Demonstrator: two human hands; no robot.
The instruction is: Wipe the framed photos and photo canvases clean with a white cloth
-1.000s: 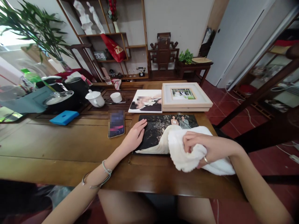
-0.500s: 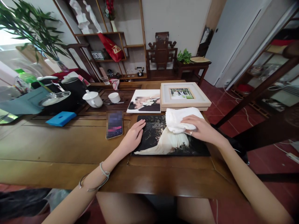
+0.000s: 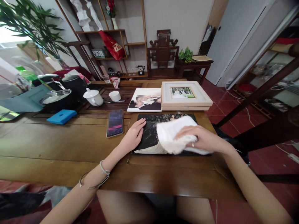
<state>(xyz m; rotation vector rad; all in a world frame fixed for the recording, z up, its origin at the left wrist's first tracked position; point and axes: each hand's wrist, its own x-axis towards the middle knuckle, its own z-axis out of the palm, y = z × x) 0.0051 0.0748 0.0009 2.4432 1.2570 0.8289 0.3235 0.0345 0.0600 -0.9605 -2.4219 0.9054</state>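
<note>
A dark wedding photo panel (image 3: 149, 132) lies flat on the wooden table (image 3: 58, 146) in front of me. My left hand (image 3: 134, 135) rests flat on the panel's left edge, fingers stretched out. My right hand (image 3: 201, 138) presses a white cloth (image 3: 171, 133) down on the panel's right half, fingers curled over it. The cloth hides most of the picture.
A phone (image 3: 115, 123) lies left of the panel. Behind it are a second photo print (image 3: 145, 100) and a framed picture (image 3: 185, 95). A blue sponge (image 3: 61, 116), white teapot (image 3: 93, 97), cup (image 3: 115, 95) and black pots (image 3: 70, 87) stand at the left.
My right hand carried the cloth from the panel's near right corner up to its far edge, then back down toward the middle and left. The left hand stayed in place.
</note>
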